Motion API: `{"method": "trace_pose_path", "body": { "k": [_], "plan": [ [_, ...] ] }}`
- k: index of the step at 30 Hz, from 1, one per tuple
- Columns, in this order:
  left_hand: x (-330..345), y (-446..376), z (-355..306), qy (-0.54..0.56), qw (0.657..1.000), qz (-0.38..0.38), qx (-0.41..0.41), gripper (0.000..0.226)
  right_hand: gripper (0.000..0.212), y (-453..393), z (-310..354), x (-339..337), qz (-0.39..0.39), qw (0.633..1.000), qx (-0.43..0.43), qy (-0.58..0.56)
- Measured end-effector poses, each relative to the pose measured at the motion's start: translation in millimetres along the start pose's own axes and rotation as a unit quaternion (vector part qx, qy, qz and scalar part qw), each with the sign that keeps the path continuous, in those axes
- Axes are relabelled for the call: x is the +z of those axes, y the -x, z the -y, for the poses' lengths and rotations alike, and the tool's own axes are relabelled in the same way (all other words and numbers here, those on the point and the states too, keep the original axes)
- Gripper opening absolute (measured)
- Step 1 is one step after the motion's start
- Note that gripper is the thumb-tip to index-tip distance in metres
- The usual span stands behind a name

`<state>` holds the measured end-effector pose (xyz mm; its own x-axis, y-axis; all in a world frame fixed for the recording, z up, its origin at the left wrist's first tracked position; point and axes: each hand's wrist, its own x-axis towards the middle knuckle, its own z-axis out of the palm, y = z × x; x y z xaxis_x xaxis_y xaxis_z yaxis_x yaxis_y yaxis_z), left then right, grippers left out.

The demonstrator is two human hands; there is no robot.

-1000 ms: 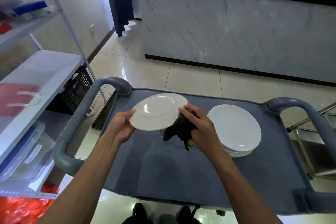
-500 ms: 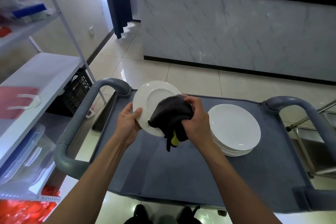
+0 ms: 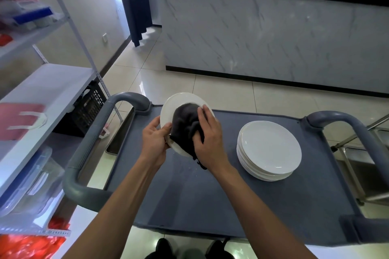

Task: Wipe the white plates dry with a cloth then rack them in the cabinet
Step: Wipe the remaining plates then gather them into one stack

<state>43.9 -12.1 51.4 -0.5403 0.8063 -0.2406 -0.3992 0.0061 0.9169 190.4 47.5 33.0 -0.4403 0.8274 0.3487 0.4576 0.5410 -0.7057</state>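
A white plate (image 3: pixel 174 104) is held tilted up above the grey cart (image 3: pixel 189 195). My left hand (image 3: pixel 154 140) grips its left rim. My right hand (image 3: pixel 207 132) presses a dark grey cloth (image 3: pixel 185 126) flat against the plate's face, covering its middle and lower part. To the right, a stack of white plates (image 3: pixel 269 149) rests on the cart top.
A white metal shelving unit (image 3: pixel 42 90) with plastic boxes stands at the left. The cart's grey handles (image 3: pixel 88 136) rise at both ends. A marble-fronted counter (image 3: pixel 273 38) lies beyond, across a tiled floor. A steel frame (image 3: pixel 357 153) is at the right.
The plate went from lying nearly flat to tilted upright. My right hand brought the cloth from under its right edge onto its face and slid it upward.
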Motion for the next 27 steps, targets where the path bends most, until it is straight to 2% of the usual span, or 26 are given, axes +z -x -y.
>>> {"method": "trace_pose_path", "body": {
  "k": [4, 8, 12, 15, 27],
  "plan": [
    [-0.4, -2.0, 1.2, -0.001, 1.0, 0.003, -0.001, 0.029, 0.067, 15.4, -2.1, -2.0, 0.052, 0.997, -0.061, 0.01],
    [-1.6, -2.9, -0.6, -0.015, 0.999, 0.033, -0.004, 0.03, 0.067, 7.7, -13.5, 4.2, 0.024, 0.995, -0.08, 0.058],
    [-5.6, -4.2, -8.8, -0.044, 0.995, 0.086, -0.011, 0.031, 0.052, -15.1, -17.0, 1.8, -0.016, 0.993, -0.096, 0.072],
    [-8.2, -5.5, -11.8, -0.06, 0.992, 0.112, -0.021, 0.031, 0.05, -36.2, -12.8, -2.3, -0.027, 0.992, -0.088, 0.089],
    [-8.3, -13.5, -15.2, -0.093, 0.988, 0.121, -0.006, 0.035, 0.045, -58.5, 4.1, 3.0, -0.013, 0.992, -0.101, 0.072]
  ]
}}
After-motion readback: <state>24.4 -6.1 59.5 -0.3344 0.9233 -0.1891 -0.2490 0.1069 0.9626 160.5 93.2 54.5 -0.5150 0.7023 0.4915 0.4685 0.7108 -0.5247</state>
